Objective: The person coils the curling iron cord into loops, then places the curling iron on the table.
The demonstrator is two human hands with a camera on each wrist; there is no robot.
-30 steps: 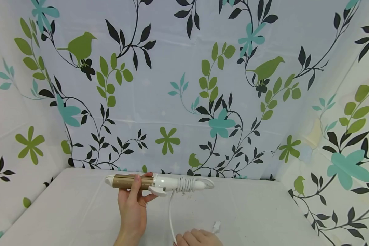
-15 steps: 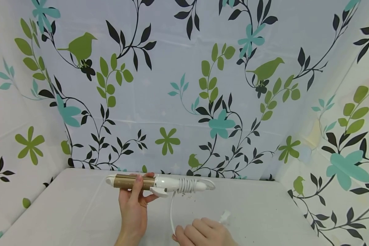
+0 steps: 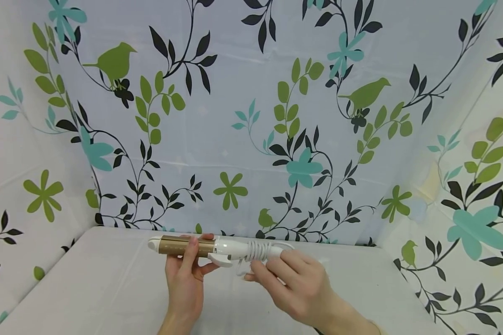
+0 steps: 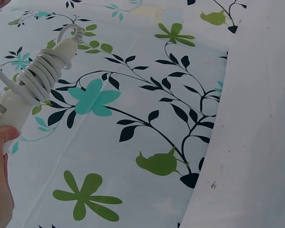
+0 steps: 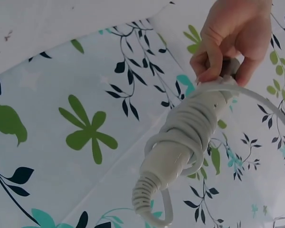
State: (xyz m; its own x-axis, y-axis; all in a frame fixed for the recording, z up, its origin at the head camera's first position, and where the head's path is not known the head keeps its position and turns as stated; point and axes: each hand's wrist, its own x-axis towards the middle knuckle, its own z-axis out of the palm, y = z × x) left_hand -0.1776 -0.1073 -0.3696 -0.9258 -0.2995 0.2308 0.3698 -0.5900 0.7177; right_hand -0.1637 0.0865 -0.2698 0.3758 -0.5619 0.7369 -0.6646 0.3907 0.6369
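Observation:
A curling iron (image 3: 230, 247) with a gold barrel and a white handle lies level in the air above the white table. My left hand (image 3: 185, 288) grips it by the barrel, thumb across the front. White cord (image 3: 257, 251) is wound in several turns round the handle, seen close in the left wrist view and the right wrist view. My right hand (image 3: 302, 288), fingers curled, holds the free stretch of cord (image 5: 266, 99) just in front of the handle's end. The right hand covers part of the handle's tail in the head view. Where the plug is cannot be told.
The white table top (image 3: 109, 288) spreads below both hands, with a few small dark specks. Behind and at both sides hangs a pale cloth (image 3: 218, 116) printed with leaves, birds and flowers.
My right hand has risen from the bottom edge up to the curling iron's handle, bringing the cord with it. The left hand and the curling iron have hardly moved.

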